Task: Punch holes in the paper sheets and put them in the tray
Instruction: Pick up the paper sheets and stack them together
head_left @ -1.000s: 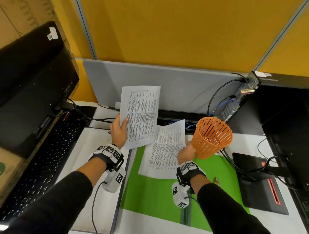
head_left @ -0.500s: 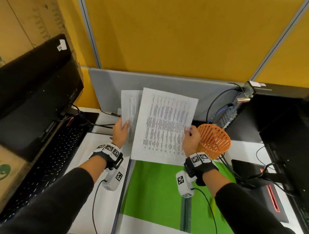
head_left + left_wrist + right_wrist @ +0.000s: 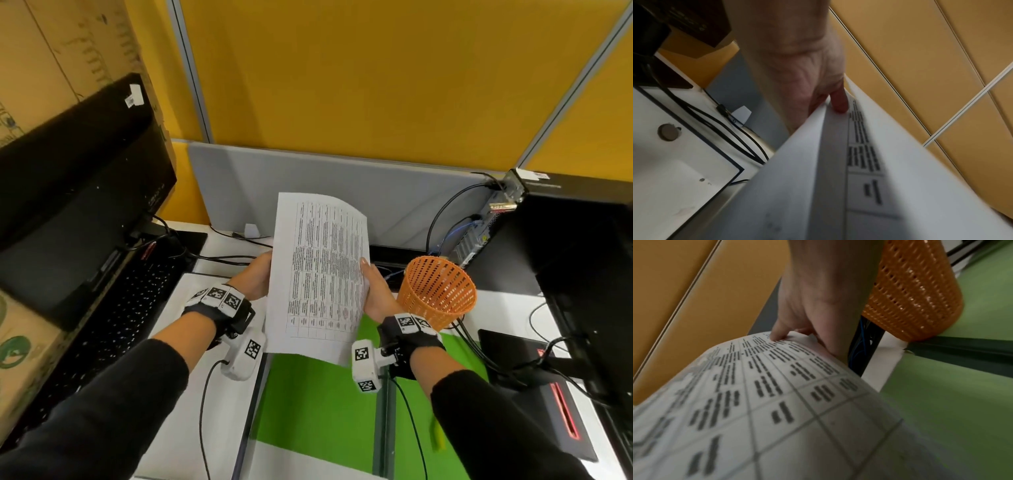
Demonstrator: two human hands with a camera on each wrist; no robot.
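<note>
Two printed paper sheets [image 3: 322, 274] are held upright, stacked together, above the green mat [image 3: 315, 404]. My left hand [image 3: 255, 277] grips their left edge, with a finger tucked between the two sheets [image 3: 838, 146] in the left wrist view. My right hand [image 3: 375, 291] pinches the right edge, thumb on the printed face [image 3: 777, 386]. No hole punch or tray shows in any view.
An orange mesh basket [image 3: 436, 291] stands just right of my right hand. A black keyboard [image 3: 113, 318] and monitor [image 3: 68, 205] are at the left. A computer tower [image 3: 565, 257], cables and a black pad [image 3: 534, 394] are at the right. A grey partition [image 3: 239, 185] stands behind.
My right hand let go of the orange basket, lifted the second sheet off the mat and brought it onto the sheet in my left hand. Both sheets now overlap.
</note>
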